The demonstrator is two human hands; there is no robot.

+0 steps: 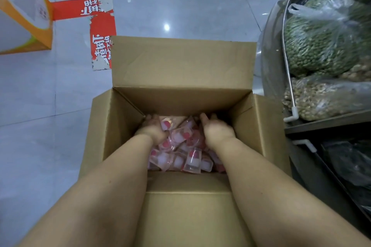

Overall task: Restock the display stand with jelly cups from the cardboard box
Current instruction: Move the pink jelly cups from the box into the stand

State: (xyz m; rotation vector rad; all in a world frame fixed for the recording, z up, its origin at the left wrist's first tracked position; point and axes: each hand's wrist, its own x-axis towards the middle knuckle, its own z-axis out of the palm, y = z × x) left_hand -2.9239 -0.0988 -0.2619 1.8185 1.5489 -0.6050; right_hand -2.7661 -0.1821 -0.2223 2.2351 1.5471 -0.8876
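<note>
An open cardboard box (pixel 180 66) stands on the floor below me with its flaps spread out. Its bottom holds a heap of several clear jelly cups (pixel 192 158) with red and white contents. Both my arms reach down into the box. My left hand (pixel 152 128) lies on the left side of the heap, fingers pointing forward and down among the cups. My right hand (pixel 216 128) lies on the right side in the same way, fingers fairly straight. The two hands flank a cluster of cups between them. My fingertips are partly hidden in the heap.
An orange and white cardboard stand (pixel 26 20) sits on the tiled floor at the far left. Red floor tape (pixel 102 32) with white print runs beside the box. A shelf unit (pixel 329 124) on the right carries clear bags of green beans (pixel 321 46) and nuts.
</note>
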